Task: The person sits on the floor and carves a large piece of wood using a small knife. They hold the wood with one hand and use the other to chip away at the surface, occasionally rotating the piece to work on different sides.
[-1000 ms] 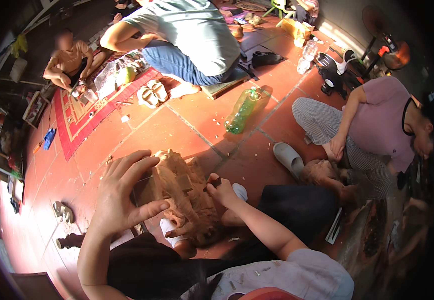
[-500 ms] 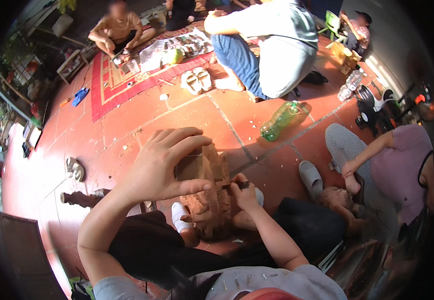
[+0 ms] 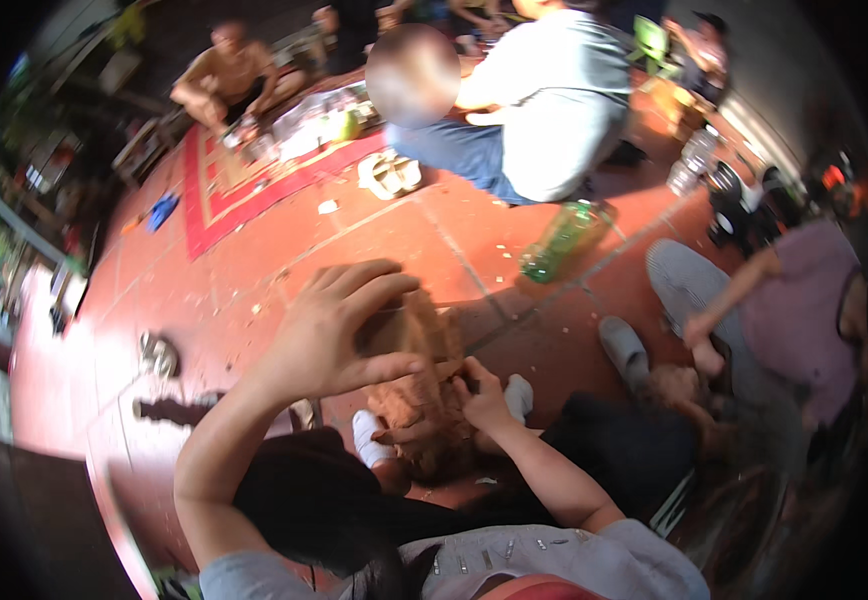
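A rough reddish-brown block [image 3: 406,405], which looks like carved wood, stands upright between my white-clad feet. My left hand [image 3: 326,330] is curved around its upper part, thumb on the near side and fingers over the far side. My right hand [image 3: 486,400] is closed against the block's right side. In its fingers is a small dark tool, blurred and mostly hidden, whose kind I cannot make out. The lower end of the block is partly lost in shadow.
A green plastic bottle [image 3: 564,243] lies ahead on the red tiles. Pale sandals [image 3: 390,174] sit by a red mat [image 3: 199,215]. A person in a pink top [image 3: 799,310] sits close on my right; another crouches ahead [image 3: 574,130]. Small chips dot the floor.
The view has shifted slightly and blurred. The crouching person ahead has leaned, head now showing at the left. My hands stay on the block; the dark tool shows less.
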`<state>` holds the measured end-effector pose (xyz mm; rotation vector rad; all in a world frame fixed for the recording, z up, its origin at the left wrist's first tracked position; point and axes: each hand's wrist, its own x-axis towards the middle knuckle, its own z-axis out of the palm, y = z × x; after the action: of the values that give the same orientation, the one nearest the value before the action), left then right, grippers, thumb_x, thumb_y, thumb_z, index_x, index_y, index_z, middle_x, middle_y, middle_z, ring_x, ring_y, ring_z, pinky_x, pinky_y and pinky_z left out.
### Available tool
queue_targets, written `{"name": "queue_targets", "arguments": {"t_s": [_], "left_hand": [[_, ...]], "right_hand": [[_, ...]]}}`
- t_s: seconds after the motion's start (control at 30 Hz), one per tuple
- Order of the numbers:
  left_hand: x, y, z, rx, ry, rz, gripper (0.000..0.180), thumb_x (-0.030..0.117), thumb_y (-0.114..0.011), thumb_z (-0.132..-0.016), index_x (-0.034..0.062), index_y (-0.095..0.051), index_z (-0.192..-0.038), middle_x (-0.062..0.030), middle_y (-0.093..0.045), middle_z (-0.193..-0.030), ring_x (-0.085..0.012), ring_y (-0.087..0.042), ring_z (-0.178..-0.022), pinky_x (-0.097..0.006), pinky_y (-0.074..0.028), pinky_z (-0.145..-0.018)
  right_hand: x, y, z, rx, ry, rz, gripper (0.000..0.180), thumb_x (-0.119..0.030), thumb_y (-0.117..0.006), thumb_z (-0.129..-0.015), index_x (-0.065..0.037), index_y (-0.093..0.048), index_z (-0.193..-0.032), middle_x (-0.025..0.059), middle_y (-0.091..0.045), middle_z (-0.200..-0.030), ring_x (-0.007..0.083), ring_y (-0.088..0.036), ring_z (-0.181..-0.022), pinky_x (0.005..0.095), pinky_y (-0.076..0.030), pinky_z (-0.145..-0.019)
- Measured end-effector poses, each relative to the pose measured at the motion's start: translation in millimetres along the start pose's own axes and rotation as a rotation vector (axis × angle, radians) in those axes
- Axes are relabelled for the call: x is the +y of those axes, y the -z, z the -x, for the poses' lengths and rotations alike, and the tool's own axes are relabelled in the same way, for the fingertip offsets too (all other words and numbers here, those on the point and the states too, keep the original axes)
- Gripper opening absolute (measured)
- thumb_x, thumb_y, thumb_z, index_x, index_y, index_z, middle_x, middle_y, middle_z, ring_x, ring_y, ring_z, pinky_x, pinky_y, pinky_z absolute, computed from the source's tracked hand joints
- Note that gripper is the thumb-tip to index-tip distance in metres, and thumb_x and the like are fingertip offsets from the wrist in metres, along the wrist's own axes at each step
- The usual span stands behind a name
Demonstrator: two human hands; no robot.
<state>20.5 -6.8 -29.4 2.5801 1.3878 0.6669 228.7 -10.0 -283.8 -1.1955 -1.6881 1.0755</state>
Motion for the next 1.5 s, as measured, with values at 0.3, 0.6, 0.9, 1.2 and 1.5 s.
{"name": "queue_targets", "arguments": {"t_s": [0.3, 0.6, 0.9, 1.2, 1.5], "left_hand": [[33.3, 29.7, -20.3, -0.317, -0.14, -0.091, 0.044, 0.042, -0.057, -0.088, 0.0081, -0.053, -0.116, -0.0219, -0.055, -0.109, -0.0387, -0.053, -0.097, -0.048, -0.042, -0.086], [15.3, 29.3, 6.5, -0.41, -0.179, -0.131, 0.035, 0.036, -0.045, -0.095, 0.0024, -0.054, -0.098, -0.0236, -0.055, -0.1, -0.043, -0.053, -0.086, -0.05, -0.041, -0.076], [-16.1, -2.0, -5.7, -0.123, -0.257, 0.016, 0.034, 0.035, -0.056, -0.083, 0.0015, -0.053, -0.078, -0.0165, -0.052, -0.078, -0.0366, -0.05, -0.075, -0.045, -0.039, -0.068], [-18.6, 12.6, 9.5, -0.164, -0.103, -0.038, 0.049, 0.05, -0.047, -0.088, 0.0024, -0.058, -0.084, -0.0151, -0.057, -0.086, -0.0333, -0.055, -0.086, -0.042, -0.043, -0.078], [-13.2, 9.1, 13.2, -0.189, -0.07, -0.048, 0.055, 0.055, -0.044, -0.089, 0.0023, -0.061, -0.088, -0.0163, -0.059, -0.09, -0.0345, -0.056, -0.091, -0.043, -0.044, -0.082]], "right_hand": [[-23.8, 83.6, 38.8, -0.078, -0.15, 0.018, 0.015, -0.016, -0.049, -0.08, -0.005, -0.053, -0.09, 0.0153, -0.062, -0.08, 0.0334, -0.06, -0.08, 0.042, -0.044, -0.07], [57.4, 27.6, 137.1, 0.035, -0.213, -0.002, 0.019, -0.021, -0.052, -0.083, -0.007, -0.062, -0.093, 0.0102, -0.067, -0.08, 0.0245, -0.065, -0.079, 0.0358, -0.048, -0.071], [45.9, 32.4, 137.4, 0.008, -0.271, 0.018, 0.019, -0.022, -0.055, -0.084, -0.011, -0.063, -0.097, 0.0108, -0.067, -0.089, 0.0249, -0.065, -0.086, 0.0351, -0.049, -0.079], [1.4, 28.9, 132.8, -0.128, -0.119, 0.153, 0.02, -0.017, -0.053, -0.087, -0.009, -0.063, -0.102, 0.0164, -0.066, -0.093, 0.0329, -0.064, -0.089, 0.0368, -0.05, -0.078], [1.1, 29.6, 139.0, -0.127, -0.129, 0.112, 0.018, -0.015, -0.056, -0.086, -0.006, -0.064, -0.099, 0.0175, -0.066, -0.089, 0.0322, -0.066, -0.086, 0.0355, -0.051, -0.076]]}}
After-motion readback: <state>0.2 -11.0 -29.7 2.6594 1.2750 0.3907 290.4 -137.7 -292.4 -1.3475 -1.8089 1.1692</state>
